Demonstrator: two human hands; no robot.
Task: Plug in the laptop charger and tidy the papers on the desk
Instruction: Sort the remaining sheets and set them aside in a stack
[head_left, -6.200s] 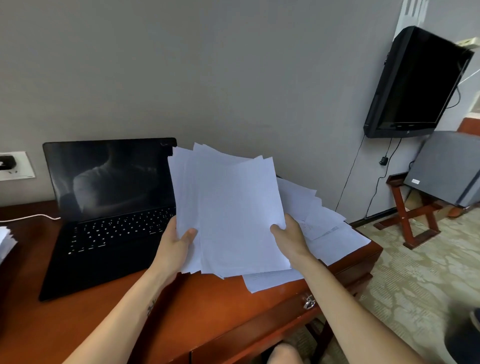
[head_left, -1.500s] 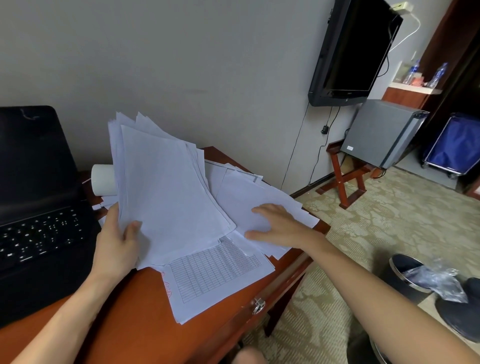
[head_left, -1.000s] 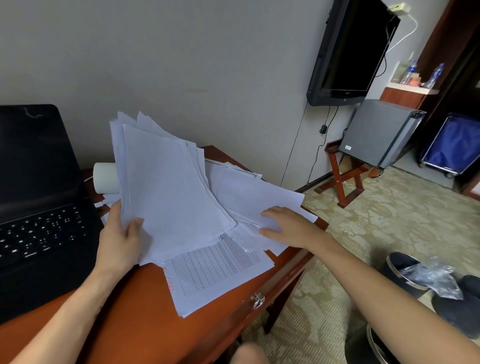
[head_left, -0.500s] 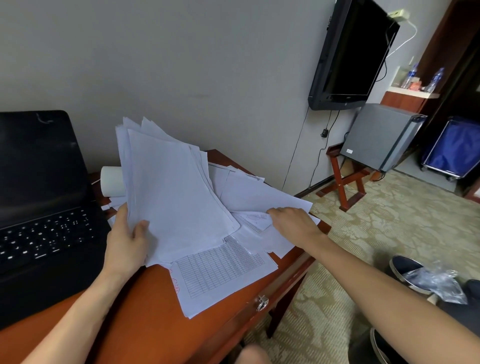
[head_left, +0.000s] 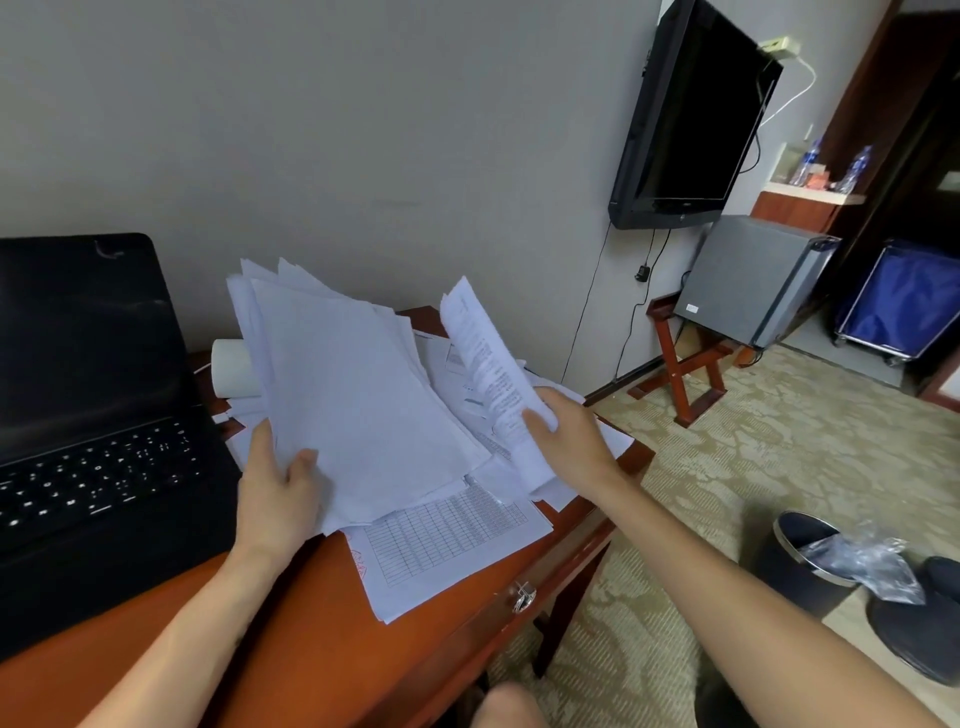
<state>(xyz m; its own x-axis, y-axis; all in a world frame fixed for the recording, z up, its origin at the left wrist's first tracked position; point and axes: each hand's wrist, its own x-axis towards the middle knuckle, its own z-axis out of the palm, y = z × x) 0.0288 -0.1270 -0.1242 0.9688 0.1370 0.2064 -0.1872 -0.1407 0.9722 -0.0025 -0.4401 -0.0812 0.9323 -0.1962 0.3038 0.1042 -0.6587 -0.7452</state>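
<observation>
the left hand (head_left: 278, 491) lays its thumb across the front of a thick stack of papers (head_left: 358, 400), and its fingers go behind the sheets, out of sight. it grips the stack at the lower left corner. the sheets stand tilted up off the desk (head_left: 311, 639), fanned unevenly at their top edges.

the right hand (head_left: 569, 441) pinches a printed sheet (head_left: 485, 358) between thumb and curled fingers, low on the page. that sheet is lifted clear and bends upward just to the right of the stack.

beneath both hands, loose papers (head_left: 457, 395) lie scattered over the right end of the reddish wooden desk. a gridded sheet (head_left: 447, 540) lies nearest the front edge, partly under the stack. a metal drawer pull (head_left: 522, 597) sits on the desk front below it.

an open black laptop (head_left: 104, 441) stands to the left, close beside the left hand. a white paper roll (head_left: 234, 366) lies between its screen and the stack.

further right, a dark tv (head_left: 691, 114) hangs on the wall, a grey mini fridge (head_left: 753, 280) rests on a wooden stand (head_left: 685, 364), and a dark bin (head_left: 808, 566) holding clear plastic stands on the patterned carpet.
</observation>
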